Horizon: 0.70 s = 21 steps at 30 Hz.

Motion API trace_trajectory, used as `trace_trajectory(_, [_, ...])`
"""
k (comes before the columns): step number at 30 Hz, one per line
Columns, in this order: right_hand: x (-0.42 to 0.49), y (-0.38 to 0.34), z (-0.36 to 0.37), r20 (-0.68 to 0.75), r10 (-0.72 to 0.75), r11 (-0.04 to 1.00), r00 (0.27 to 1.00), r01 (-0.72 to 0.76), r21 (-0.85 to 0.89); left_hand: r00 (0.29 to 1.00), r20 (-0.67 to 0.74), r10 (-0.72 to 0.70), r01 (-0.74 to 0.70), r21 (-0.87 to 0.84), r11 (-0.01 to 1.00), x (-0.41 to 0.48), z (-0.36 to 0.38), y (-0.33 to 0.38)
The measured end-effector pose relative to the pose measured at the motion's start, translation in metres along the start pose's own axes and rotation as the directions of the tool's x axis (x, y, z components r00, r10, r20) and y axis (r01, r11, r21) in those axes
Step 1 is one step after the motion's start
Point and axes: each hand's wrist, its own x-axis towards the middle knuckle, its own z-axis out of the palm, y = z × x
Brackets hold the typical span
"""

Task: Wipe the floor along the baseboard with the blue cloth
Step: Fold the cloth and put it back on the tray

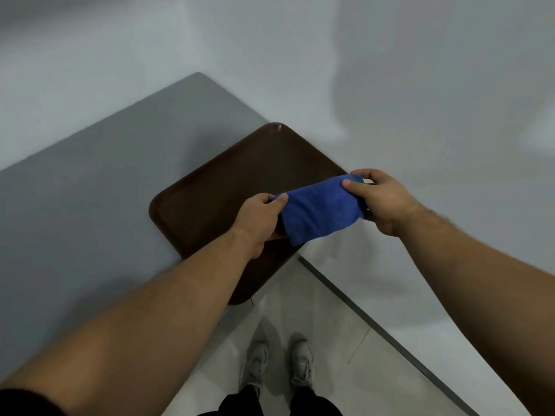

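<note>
We are holding soft, light blue cloth [319, 210] by opposite ends, left hand [260, 219] and right hand [379, 199] fingers pinching it above brown tray [210, 193].

A grey table [99, 187] carries a dark brown tray [228, 187] at its near right corner, overhanging the pale tiled floor [330, 340].

No text, label, brand, number or sign can be read anywhere in the view. The blue cloth [319, 210] is plain, with no tag or print to be seen. The brown tray [228, 187] and the grey worktop [90, 181] are unmarked. The shoes [279, 364] on the floor are too blurred for any logo to be made out.
</note>
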Motion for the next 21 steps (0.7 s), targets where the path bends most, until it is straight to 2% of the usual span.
trace_trajectory(2, [0.015, 0.004, -0.001, 0.051, 0.029, 1.000, 0.998, -0.029, 0.006, 0.997, 0.007, -0.075, 0.076, -0.130, 0.989, 0.003, 0.011, -0.004])
trace_trajectory(5, [0.034, 0.013, 0.000, 0.027, -0.051, 0.978, 0.998, 0.055, -0.200, 0.995, 0.007, -0.097, 0.096, -0.207, 0.974, 0.008, 0.023, -0.011])
trace_trajectory(7, [0.044, 0.015, 0.001, -0.015, -0.165, 0.924, 0.986, 0.150, -0.353, 0.996, -0.068, -0.059, 0.049, -0.147, 0.988, 0.012, 0.028, -0.016])
trace_trajectory(11, [0.053, 0.019, 0.004, 0.020, -0.365, 0.784, 0.931, 0.319, -0.533, 0.972, -0.197, 0.129, -0.092, 0.183, 0.979, 0.015, 0.033, -0.027])
trace_trajectory(14, [0.056, 0.022, 0.003, 0.096, -0.454, 0.622, 0.886, 0.392, -0.678, 0.908, -0.253, 0.334, -0.154, 0.540, 0.827, 0.012, 0.038, -0.033])
trace_trajectory(16, [0.054, 0.023, 0.000, 0.135, -0.544, 0.507, 0.828, 0.453, -0.734, 0.824, -0.276, 0.495, -0.202, 0.673, 0.712, 0.007, 0.043, -0.036])
trace_trajectory(18, [0.049, 0.026, -0.002, 0.195, -0.626, 0.398, 0.755, 0.524, -0.753, 0.753, -0.157, 0.639, -0.352, 0.724, 0.593, 0.001, 0.048, -0.041])
trace_trajectory(19, [0.047, 0.030, -0.003, 0.247, -0.631, 0.343, 0.735, 0.550, -0.761, 0.745, -0.058, 0.665, -0.411, 0.745, 0.525, -0.002, 0.050, -0.044])
trace_trajectory(21, [0.043, 0.038, -0.001, 0.348, -0.572, 0.269, 0.743, 0.570, -0.777, 0.769, 0.089, 0.633, -0.430, 0.805, 0.410, -0.006, 0.051, -0.048])
